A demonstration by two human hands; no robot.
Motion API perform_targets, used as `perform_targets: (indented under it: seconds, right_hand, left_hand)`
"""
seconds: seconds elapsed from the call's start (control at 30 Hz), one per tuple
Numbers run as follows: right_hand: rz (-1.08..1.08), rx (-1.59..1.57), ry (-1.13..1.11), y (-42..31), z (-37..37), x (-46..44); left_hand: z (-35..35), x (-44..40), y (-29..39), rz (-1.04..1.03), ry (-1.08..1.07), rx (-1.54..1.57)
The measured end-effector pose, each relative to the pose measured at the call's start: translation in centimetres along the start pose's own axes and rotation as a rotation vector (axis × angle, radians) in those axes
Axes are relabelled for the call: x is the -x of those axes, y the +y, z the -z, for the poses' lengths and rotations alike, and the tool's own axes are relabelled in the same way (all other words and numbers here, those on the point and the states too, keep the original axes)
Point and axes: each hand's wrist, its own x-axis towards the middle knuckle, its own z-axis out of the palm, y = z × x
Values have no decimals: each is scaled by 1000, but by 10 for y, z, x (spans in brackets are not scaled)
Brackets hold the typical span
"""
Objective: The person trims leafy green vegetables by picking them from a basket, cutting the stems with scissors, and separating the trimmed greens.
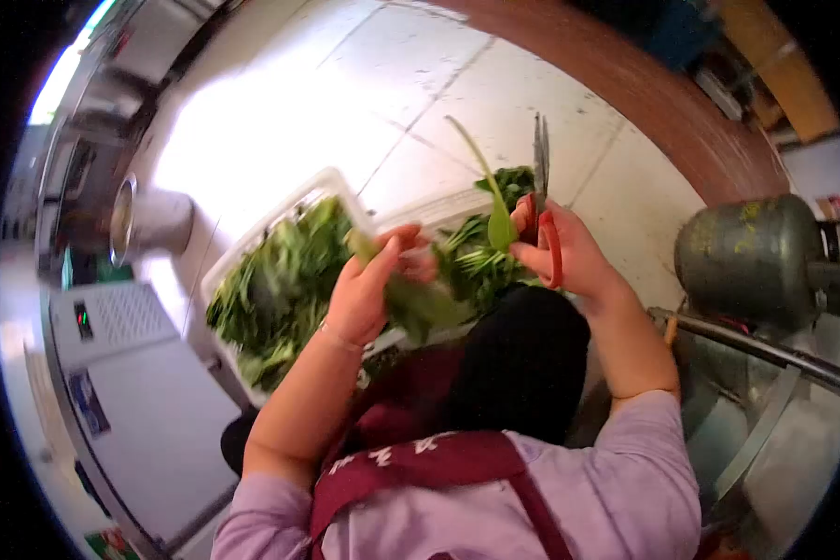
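Observation:
Red-handled scissors (552,245) are in my right hand (574,254), their dark blades pointing up and away from me. The same hand also pinches a green leaf (501,224) with a long pale stem. My left hand (368,285) is closed around leafy greens (420,303), which hang blurred below the fingers. On the left, a white crate (331,182) holds a heap of leafy vegetables (284,271). Beyond my knee, a second white crate (438,207) holds more greens (476,261) with cut-looking pale stems, partly hidden by my hands.
A gas cylinder (746,261) lies at the right, near a metal rail (765,345). At the left stand a white appliance (149,373) and a metal pot (159,222). Light tiles (420,75) cover the floor, and a brown strip (616,84) crosses behind.

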Motion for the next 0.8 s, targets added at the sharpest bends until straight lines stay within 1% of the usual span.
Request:
perform_targets:
  seconds: [0.07,0.1,0.17,0.23,0.3,0.37,0.4,0.43,0.47,0.5,0.57,0.63,0.7,0.77,0.8]
  right_hand:
    - [171,204,-118,-3,-43,9]
    - [270,244,-198,2,-63,13]
    - [306,522,-242,-8,-106,30]
    - [286,519,-284,4,-135,41]
    - [207,412,-294,17,-162,52]
    - [211,440,-322,23,-184,63]
    - [157,413,-264,31,-194,67]
    - [105,387,-202,37,-201,70]
    - [108,348,-187,40,-207,74]
    - [101,359,-199,44,-214,78]
    - [-7,373,-214,53,-229,84]
    - [19,346,-219,70,-240,82]
    - [151,191,-99,77,-253,77]
    - [151,240,-136,70,-260,81]
    - [135,349,-222,72,-262,81]
  left_hand:
    - [7,15,5,-97,-55,135]
    - [12,26,7,-143,-85,197]
    - [20,54,17,-188,-22,277]
    - [40,79,17,-250,-83,310]
    - [51,104,16,-265,-15,276]
    - [71,124,1,-291,13,220]
    - [83,135,-7,-299,28,234]
    - [93,145,-11,-258,30,168]
    - [102,154,-16,-217,28,102]
    - [107,167,-20,-220,38,117]
    - [113,189,-24,-82,-39,-1]
    - [119,206,-32,-55,-65,-17]
    - [130,219,-42,56,-183,119]
    - [135,231,-43,54,-152,144]
    - [140,234,-46,33,-117,127]
